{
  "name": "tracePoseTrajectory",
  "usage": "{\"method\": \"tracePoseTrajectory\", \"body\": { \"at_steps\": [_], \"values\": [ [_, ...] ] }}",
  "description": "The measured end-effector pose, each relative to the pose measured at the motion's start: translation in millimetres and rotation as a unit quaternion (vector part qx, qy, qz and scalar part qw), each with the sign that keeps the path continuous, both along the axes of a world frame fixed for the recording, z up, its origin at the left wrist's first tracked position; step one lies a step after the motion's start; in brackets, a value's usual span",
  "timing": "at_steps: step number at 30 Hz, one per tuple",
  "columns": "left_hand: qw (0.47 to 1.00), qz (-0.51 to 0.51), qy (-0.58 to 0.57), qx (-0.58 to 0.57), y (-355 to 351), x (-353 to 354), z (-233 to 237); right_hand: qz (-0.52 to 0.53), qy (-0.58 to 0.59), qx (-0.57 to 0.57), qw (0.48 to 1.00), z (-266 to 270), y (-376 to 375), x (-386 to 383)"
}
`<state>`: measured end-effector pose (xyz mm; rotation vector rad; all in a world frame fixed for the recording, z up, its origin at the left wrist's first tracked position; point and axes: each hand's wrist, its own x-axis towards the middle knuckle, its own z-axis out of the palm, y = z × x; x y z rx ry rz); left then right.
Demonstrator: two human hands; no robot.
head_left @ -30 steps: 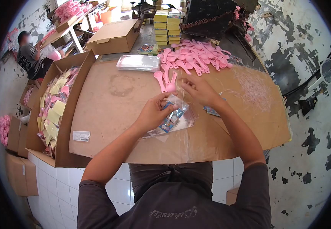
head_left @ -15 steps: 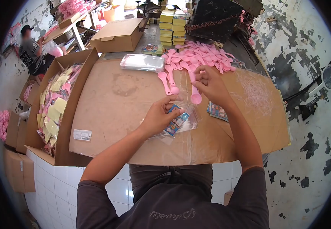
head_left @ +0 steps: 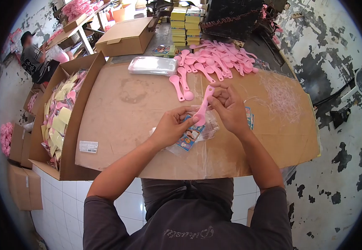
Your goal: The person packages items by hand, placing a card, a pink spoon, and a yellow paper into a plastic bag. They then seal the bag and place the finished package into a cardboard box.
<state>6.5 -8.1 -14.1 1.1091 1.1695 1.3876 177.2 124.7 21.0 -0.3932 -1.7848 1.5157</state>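
Your left hand pinches open the clear plastic bag with its printed card. Your right hand grips 1 pink plastic spoon by the handle, with the bowl at the bag's mouth, not yet inside. Beyond your hands lies a heap of loose pink spoons, and to the left stands a cardboard box of filled packs.

The long plastic spoon in my right hand is plain pink, like the heap of spoons. My left hand grips a clear plastic bag with a blue picture-printed card.
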Motion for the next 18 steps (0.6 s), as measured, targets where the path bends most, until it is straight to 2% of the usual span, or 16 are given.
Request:
{"method": "tracePoseTrajectory", "body": {
  "at_steps": [3,4,5,7,9,11,13,15,18],
  "values": [
    [0.998,-0.014,-0.050,-0.032,-0.4,-2.1,2.9,-0.003,-0.001,0.019,1.000,-14.7,-5.2,-3.0],
    [0.995,-0.024,-0.095,-0.004,2.1,-1.4,-0.7,0.013,-0.034,0.082,0.996,-11.2,-5.5,-1.3],
    [0.996,-0.030,-0.088,-0.008,1.8,-2.9,-0.7,0.029,-0.066,0.144,0.987,-5.0,-5.6,2.5],
    [0.996,-0.040,-0.074,-0.016,-0.4,-7.0,4.5,0.063,-0.086,0.152,0.983,2.2,-1.5,6.7],
    [0.995,-0.062,-0.075,-0.024,-3.9,-8.0,11.9,0.099,-0.061,0.045,0.992,7.4,6.3,7.9],
    [0.993,-0.087,-0.080,-0.025,-7.5,-6.6,17.8,0.105,-0.040,0.072,0.991,15.1,3.1,7.4],
    [0.989,-0.116,-0.085,-0.021,-10.0,-6.2,22.2,0.120,-0.054,0.155,0.979,30.2,-1.9,8.7],
    [0.987,-0.143,-0.070,-0.027,-9.5,-10.3,15.8,0.144,-0.103,0.289,0.941,49.1,-8.2,11.4],
    [0.986,-0.140,-0.085,0.029,-10.2,-11.1,18.9,0.187,-0.085,0.318,0.925,77.1,-3.9,20.1]
  ]
}}
